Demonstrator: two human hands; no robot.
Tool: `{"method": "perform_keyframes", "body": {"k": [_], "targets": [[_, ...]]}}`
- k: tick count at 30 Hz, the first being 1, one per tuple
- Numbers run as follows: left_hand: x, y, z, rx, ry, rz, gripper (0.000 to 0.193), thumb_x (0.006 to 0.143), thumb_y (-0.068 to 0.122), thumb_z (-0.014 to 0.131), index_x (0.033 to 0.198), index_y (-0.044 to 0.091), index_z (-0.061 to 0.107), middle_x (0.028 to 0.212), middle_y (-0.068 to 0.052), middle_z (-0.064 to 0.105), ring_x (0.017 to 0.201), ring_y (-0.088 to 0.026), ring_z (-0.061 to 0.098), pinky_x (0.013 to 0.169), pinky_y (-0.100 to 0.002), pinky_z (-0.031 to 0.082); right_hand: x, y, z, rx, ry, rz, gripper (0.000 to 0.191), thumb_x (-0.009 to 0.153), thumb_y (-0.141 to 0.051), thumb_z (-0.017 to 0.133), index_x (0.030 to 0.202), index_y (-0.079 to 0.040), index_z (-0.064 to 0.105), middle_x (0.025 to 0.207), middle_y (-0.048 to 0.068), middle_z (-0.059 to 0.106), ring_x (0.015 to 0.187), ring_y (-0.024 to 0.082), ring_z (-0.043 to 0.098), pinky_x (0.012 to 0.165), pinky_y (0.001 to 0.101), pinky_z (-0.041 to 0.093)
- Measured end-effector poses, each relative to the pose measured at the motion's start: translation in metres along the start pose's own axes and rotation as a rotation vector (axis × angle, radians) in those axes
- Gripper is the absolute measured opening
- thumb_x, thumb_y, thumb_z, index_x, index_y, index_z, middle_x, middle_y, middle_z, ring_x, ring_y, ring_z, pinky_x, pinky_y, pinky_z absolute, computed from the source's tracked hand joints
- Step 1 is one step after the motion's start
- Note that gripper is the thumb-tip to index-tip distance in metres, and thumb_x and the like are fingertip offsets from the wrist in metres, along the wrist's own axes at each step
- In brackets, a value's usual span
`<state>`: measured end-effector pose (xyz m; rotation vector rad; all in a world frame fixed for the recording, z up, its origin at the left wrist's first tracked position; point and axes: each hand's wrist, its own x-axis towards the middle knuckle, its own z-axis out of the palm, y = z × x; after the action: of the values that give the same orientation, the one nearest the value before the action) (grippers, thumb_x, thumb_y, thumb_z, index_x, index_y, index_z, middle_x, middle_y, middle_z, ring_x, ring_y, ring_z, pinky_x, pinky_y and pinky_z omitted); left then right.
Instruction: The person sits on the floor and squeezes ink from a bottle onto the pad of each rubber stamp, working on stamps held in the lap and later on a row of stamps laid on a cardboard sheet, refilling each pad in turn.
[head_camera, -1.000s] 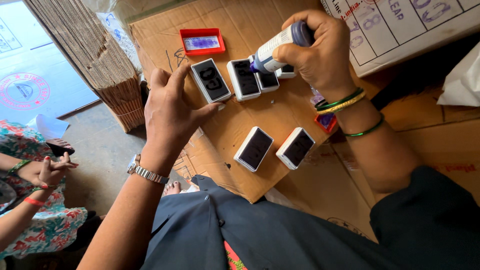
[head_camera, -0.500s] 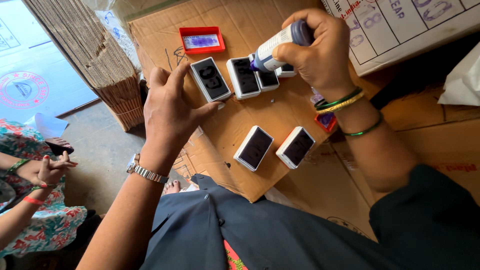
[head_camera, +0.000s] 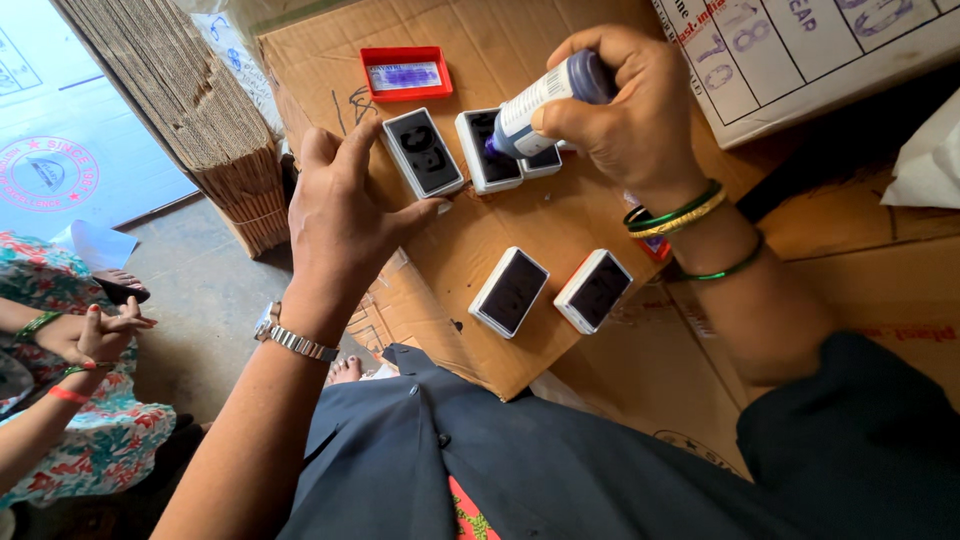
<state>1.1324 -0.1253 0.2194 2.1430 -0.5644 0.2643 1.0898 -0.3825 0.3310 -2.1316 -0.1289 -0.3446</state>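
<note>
— Which step is in hand?
— Inking, it seems: a small ink bottle (head_camera: 545, 100) is gripped in the closed fingers of the right hand (head_camera: 630, 110), its nozzle tipped onto a white-framed stamp pad (head_camera: 487, 150) near the far edge of the cardboard sheet (head_camera: 470, 250).
— And the left hand (head_camera: 340, 215)?
— Fingers are spread open, tips touching the neighbouring stamp (head_camera: 424, 152). A steady squeeze is judged necessary next.

surface: brown corrugated cardboard sheet (head_camera: 600, 225), creased | on it, far row: red stamp-pad tray (head_camera: 405, 72), three white-framed rubber stamps face up, left one (head_camera: 423, 152), middle (head_camera: 486, 152), third (head_camera: 545, 160) | near pair: (head_camera: 510, 291), (head_camera: 594, 290)
</note>
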Motion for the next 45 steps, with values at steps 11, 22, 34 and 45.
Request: {"method": "perform_keyframes", "body": {"k": [11, 22, 34, 45], "targets": [[-0.001, 0.001, 0.000, -0.006, 0.003, 0.009, 0.088, 0.065, 0.036, 0.099, 0.138, 0.007, 0.060, 0.109, -0.015, 0.055, 0.095, -0.032, 0.062, 0.078, -0.042, 0.055, -0.005, 0.010, -0.009, 0.014, -0.029, -0.058, 0.026, 0.086, -0.001, 0.080, 0.109, 0.004, 0.069, 0.101, 0.007, 0.073, 0.088, 0.009, 0.070, 0.080, 0.0254, 0.061], [0.000, 0.001, 0.001, 0.000, 0.002, -0.001, 0.088, 0.064, 0.035, 0.099, 0.137, 0.007, 0.060, 0.108, -0.015, 0.054, 0.096, -0.032, 0.061, 0.079, -0.042, 0.054, -0.005, 0.012, -0.018, -0.067, 0.058, 0.091, 0.025, 0.081, -0.005, 0.081, 0.103, 0.002, 0.069, 0.082, 0.005, 0.067, 0.065, 0.006, 0.058, 0.057, 0.0244, 0.049], [-0.001, 0.001, 0.002, -0.003, 0.016, 0.011, 0.088, 0.066, 0.037, 0.099, 0.137, 0.005, 0.060, 0.109, -0.016, 0.055, 0.095, -0.033, 0.062, 0.079, -0.043, 0.054, 0.003, 0.007, -0.007, -0.020, -0.012, -0.032, 0.027, 0.086, -0.002, 0.081, 0.109, 0.004, 0.069, 0.094, 0.006, 0.071, 0.080, 0.008, 0.067, 0.072, 0.0245, 0.058], [-0.001, 0.002, 0.001, -0.016, 0.000, 0.000, 0.089, 0.064, 0.035, 0.099, 0.138, 0.007, 0.059, 0.109, -0.015, 0.055, 0.096, -0.032, 0.062, 0.079, -0.043, 0.054, 0.003, 0.004, -0.002, -0.096, -0.026, -0.051, 0.029, 0.084, -0.004, 0.082, 0.108, 0.004, 0.069, 0.093, 0.007, 0.072, 0.079, 0.008, 0.068, 0.069, 0.0243, 0.059]]}}
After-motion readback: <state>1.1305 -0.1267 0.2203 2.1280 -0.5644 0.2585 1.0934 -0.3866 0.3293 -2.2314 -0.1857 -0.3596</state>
